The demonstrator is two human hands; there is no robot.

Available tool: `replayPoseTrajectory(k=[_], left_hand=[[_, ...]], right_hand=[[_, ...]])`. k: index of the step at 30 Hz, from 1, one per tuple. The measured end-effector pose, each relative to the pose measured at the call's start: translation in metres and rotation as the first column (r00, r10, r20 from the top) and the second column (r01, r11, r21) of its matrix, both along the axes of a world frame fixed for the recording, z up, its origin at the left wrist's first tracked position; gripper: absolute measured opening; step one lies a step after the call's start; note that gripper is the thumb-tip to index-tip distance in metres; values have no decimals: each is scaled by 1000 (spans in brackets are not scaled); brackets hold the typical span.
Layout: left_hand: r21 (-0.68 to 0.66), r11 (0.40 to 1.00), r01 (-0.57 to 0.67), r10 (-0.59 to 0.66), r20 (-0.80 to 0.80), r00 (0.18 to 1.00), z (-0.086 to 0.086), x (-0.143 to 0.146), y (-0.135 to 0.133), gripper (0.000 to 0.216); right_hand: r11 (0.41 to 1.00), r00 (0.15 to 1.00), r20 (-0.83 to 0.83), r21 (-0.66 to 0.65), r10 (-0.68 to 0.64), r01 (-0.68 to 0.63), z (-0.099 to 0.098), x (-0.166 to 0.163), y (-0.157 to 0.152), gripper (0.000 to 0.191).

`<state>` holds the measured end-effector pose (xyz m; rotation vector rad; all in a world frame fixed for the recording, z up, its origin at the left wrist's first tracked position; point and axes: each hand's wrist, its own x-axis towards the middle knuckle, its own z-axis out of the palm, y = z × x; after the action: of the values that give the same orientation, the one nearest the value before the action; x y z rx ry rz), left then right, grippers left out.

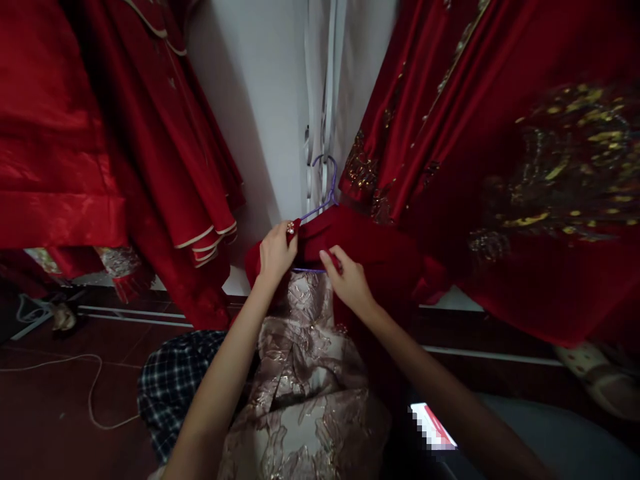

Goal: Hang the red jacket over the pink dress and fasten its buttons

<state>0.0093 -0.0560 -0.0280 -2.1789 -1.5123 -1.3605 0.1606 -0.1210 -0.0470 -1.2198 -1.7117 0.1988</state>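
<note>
A red garment (380, 257) hangs on a purple wire hanger (325, 190) in front of a white wall. My left hand (277, 252) grips the garment's left shoulder over the hanger arm. My right hand (347, 277) pinches the red cloth near the hanger's lower bar. Below both hands a pale pink and gold brocade cloth (305, 387) drapes down toward me.
Red satin robes (150, 147) hang at the left, and a red gown with gold embroidery (540, 167) hangs at the right. White cables (320, 87) run down the wall. A plaid cloth (173, 387), a white cord (75, 373) and a lit phone screen (433, 427) lie low.
</note>
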Motion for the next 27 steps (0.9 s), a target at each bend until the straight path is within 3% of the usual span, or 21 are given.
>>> replayPoseTrajectory(k=[2,5,9,12,15,20,23,27], left_hand=[[77,994,74,-76,28,997,-1,-8,-3,31],[132,991,36,-56,152,987,-11,-19,-15,33],[117,989,87,-127,399,908,-30,-25,-32,26],[68,977,203,-211,477,853,-39,-16,-34,22],[-59,940,336,-279,436,856,-42,5,-26,24],[-154,956,251,-146,491,859,-48,47,-6,23],[-171,917,362,-205,575,792,-59,59,-8,16],[-102,842,529,-300,727,617,-70,54,-29,16]], right_hand=[[999,999,-9,6,-32,32,2,18,-3,29],[999,998,-47,6,-49,49,4,48,-3,24],[993,964,-240,-11,112,-118,-3,65,-2,20],[985,938,-307,-15,162,-174,-11,60,4,16],[985,932,-333,-40,145,-168,-19,46,19,17],[987,924,-368,-80,103,-142,-30,21,51,15],[973,902,-403,-92,157,-210,-34,16,55,11],[923,863,-419,-128,282,-364,-30,23,38,12]])
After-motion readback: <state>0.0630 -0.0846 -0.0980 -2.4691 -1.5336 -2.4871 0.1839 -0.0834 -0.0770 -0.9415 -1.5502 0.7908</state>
